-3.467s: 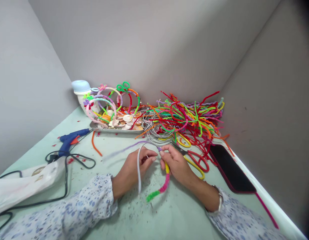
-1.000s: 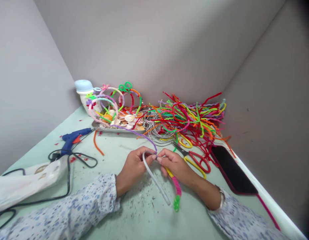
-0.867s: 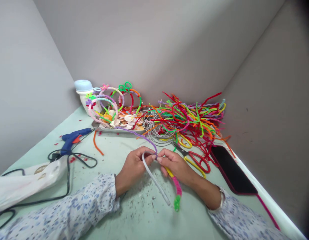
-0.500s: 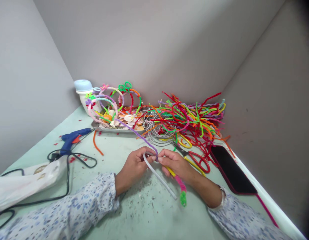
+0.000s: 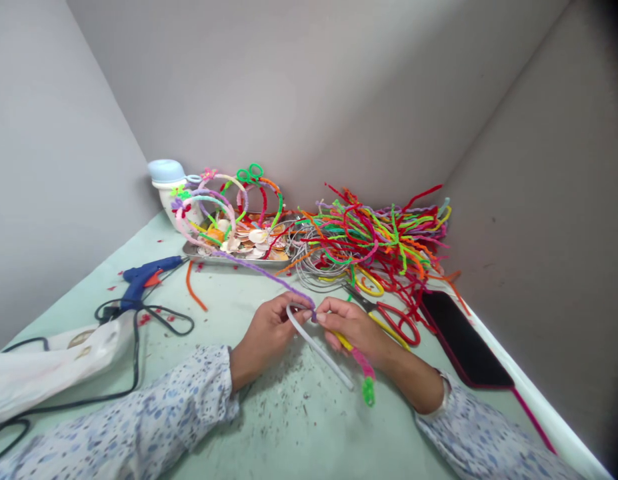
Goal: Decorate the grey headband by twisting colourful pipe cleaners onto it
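Note:
Both hands grip a headband (image 5: 323, 355) over the middle of the table. One end is bare pale grey; the other is wrapped in yellow, pink and green fuzz. My left hand (image 5: 269, 333) pinches the grey band at its bend, fingers closed. Just beside it, my right hand (image 5: 356, 329) is closed round the wrapped side, with thumb and forefinger at a purple pipe cleaner (image 5: 261, 270). That pipe cleaner is wound on the band between the hands, and its free length stretches up and left towards the tray. The fingers hide part of the winding.
A metal tray (image 5: 239, 262) of shells holds finished headbands (image 5: 209, 193) behind. Pipe cleaners (image 5: 389, 230), wire (image 5: 321, 267) and scissors (image 5: 399, 325) lie right, beside a phone (image 5: 466, 340). At left are a blue glue gun (image 5: 139, 280), its cord, a white bag (image 5: 63, 367) and a bottle (image 5: 167, 183).
The purple pipe cleaner's free length has swung left and lower. The headband's wrapped end has shifted slightly up and right. Both hands stay nearly in place.

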`<act>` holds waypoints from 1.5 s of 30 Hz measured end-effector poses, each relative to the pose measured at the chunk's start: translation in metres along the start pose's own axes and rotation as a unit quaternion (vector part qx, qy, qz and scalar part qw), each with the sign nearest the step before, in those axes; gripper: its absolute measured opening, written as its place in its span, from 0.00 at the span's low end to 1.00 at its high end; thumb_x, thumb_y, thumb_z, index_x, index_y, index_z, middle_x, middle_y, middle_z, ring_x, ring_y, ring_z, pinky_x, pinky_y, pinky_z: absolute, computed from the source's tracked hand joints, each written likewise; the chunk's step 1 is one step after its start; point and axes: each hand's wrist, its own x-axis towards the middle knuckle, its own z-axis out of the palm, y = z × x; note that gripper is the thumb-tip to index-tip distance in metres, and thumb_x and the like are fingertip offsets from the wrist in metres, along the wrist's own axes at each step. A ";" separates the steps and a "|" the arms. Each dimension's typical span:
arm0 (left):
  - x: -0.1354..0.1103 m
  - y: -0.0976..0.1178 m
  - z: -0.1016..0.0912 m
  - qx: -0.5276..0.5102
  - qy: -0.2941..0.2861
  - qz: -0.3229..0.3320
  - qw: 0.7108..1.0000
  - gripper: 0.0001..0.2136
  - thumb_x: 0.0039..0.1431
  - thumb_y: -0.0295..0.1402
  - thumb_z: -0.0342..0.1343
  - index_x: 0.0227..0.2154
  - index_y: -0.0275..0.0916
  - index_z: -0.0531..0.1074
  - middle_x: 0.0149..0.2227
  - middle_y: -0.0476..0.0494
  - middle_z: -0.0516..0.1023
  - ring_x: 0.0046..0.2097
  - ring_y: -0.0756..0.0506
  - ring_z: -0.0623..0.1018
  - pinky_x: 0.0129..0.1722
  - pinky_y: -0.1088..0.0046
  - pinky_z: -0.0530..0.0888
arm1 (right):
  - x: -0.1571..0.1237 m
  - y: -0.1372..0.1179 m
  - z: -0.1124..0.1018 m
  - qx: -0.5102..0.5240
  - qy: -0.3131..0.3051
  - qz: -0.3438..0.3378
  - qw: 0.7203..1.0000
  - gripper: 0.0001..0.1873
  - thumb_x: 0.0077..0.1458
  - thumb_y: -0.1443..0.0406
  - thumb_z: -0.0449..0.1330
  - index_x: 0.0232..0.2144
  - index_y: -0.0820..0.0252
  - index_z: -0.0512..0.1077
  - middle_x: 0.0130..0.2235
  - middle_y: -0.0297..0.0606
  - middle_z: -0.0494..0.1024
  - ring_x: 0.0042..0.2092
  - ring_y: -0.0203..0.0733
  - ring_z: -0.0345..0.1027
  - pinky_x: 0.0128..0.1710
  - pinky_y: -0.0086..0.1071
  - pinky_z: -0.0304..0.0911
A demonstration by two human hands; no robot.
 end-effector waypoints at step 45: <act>0.014 -0.023 -0.004 -0.057 -0.035 -0.058 0.996 0.13 0.51 0.41 0.60 0.26 0.35 0.69 0.20 0.53 0.68 0.21 0.55 0.65 0.21 0.80 0.61 | -0.001 0.012 0.008 -0.108 0.063 -0.077 0.989 0.07 0.58 0.61 0.53 0.31 0.58 0.65 0.16 0.24 0.66 0.19 0.30 0.54 0.21 0.24 0.51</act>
